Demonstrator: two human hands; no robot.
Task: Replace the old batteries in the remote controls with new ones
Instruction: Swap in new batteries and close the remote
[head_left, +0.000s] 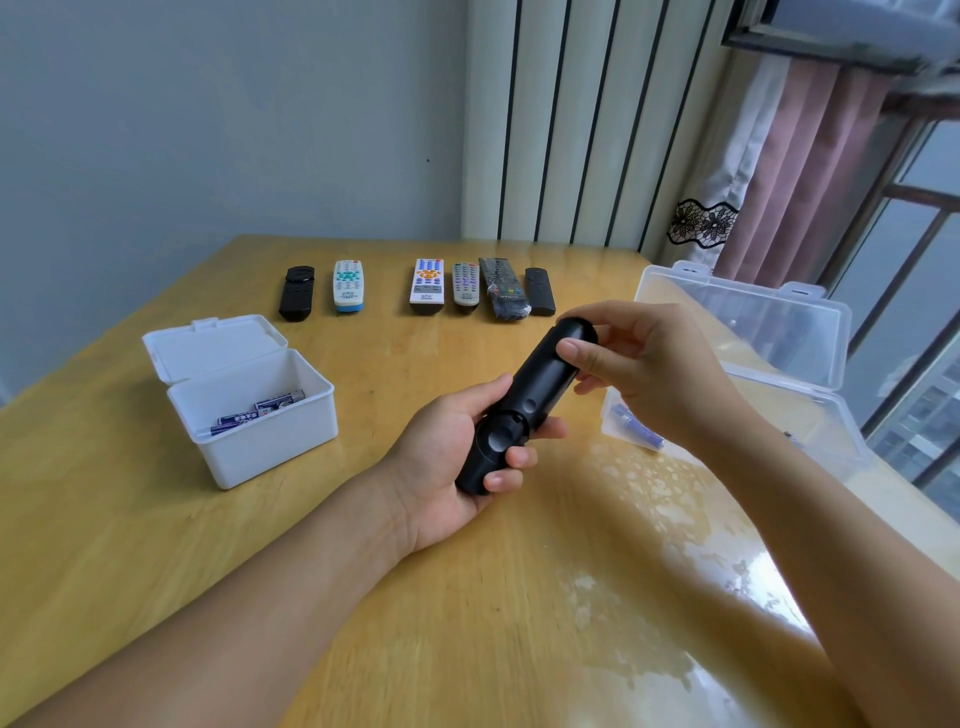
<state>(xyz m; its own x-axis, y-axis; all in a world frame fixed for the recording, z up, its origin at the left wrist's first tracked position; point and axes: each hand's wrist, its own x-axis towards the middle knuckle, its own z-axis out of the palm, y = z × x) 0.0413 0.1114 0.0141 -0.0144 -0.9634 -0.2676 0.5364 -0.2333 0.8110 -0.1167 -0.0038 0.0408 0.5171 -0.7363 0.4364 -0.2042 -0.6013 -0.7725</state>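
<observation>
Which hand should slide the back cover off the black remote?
The right hand. Its thumb already rests on the back of the black remote near the far end, while the left hand grips the near end.

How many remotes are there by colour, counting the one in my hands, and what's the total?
Black or dark remotes: 4, namely the held remote, gripped by the left hand and right hand, plus three in the row
White or light remotes: 3
Total: 7
</observation>
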